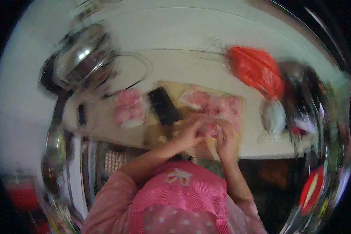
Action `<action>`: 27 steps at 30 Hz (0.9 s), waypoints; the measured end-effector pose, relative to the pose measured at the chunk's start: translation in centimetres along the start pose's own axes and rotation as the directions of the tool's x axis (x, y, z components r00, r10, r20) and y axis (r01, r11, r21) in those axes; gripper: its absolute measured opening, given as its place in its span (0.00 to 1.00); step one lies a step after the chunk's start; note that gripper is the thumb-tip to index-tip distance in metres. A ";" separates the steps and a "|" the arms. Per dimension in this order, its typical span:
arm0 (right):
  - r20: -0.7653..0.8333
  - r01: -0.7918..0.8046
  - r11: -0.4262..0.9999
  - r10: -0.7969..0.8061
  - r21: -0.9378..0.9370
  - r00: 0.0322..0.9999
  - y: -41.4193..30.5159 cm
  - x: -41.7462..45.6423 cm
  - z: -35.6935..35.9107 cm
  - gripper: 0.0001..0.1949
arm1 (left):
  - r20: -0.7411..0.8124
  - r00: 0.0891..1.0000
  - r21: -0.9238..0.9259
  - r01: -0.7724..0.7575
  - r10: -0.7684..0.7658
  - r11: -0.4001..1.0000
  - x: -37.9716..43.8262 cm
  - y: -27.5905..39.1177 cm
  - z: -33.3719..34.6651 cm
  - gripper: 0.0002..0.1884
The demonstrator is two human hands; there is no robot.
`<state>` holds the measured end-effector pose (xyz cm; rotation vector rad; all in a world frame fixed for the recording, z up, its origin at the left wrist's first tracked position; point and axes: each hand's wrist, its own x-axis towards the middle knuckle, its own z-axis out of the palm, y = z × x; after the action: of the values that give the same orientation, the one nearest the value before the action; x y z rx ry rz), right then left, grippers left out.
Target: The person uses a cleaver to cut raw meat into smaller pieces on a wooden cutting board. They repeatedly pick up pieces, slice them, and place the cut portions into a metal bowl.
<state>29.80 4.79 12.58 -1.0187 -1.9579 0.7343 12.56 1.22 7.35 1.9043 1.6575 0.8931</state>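
Observation:
My left hand (193,128) and my right hand (226,136) meet around a piece of raw pink meat (207,130), fingers curled on it from both sides. They are over the near part of a wooden cutting board (169,85). Just beyond my fingers, more raw meat (219,105) lies spread over the board's far right part. A flat dark rectangular object (163,106) rests on the board's left side; blur hides what it is. Small pale bits (162,139) lie near my left wrist. Further left, several pink meat portions (128,106) sit on the counter.
A shiny metal pot (82,55) stands far left, with a dark cable (147,71) looping beside it. A small black object (81,114) lies near the counter's left end. On the right are a red plastic bag (256,68), a whitish bag (275,118) and a dark bulky item (301,84).

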 end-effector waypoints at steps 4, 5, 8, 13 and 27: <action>0.232 0.049 0.969 -0.107 0.244 0.967 -2.0 -0.2 4.4 0.12 | -0.337 0.941 -0.020 0.024 -0.030 0.999 -5.1 -0.5 -3.8 0.19; 0.337 -0.082 0.921 -0.056 0.382 0.940 -1.4 -0.8 6.4 0.13 | -0.402 0.910 -0.079 0.075 -0.101 0.994 -7.1 -1.0 -4.8 0.15; 0.563 -0.160 0.895 -0.116 0.417 0.818 -4.7 -0.7 10.1 0.12 | -0.485 0.739 -0.289 0.369 -0.467 0.883 -13.6 -1.4 -8.3 0.12; 0.748 -0.281 0.846 -0.189 0.453 0.636 -11.1 -4.1 16.4 0.15 | -0.654 0.374 -0.509 0.425 -0.658 0.748 -24.4 -1.1 -12.7 0.09; 0.707 -0.283 0.833 -0.553 0.475 -0.441 -38.9 -28.4 41.7 0.14 | -0.615 -0.280 -0.769 0.005 -0.737 0.640 -62.4 -5.6 -14.2 0.11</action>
<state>-10.44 -44.58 10.05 1.0641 -2.7103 2.4281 -5.50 -60.17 2.35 -0.3886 2.0695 2.3992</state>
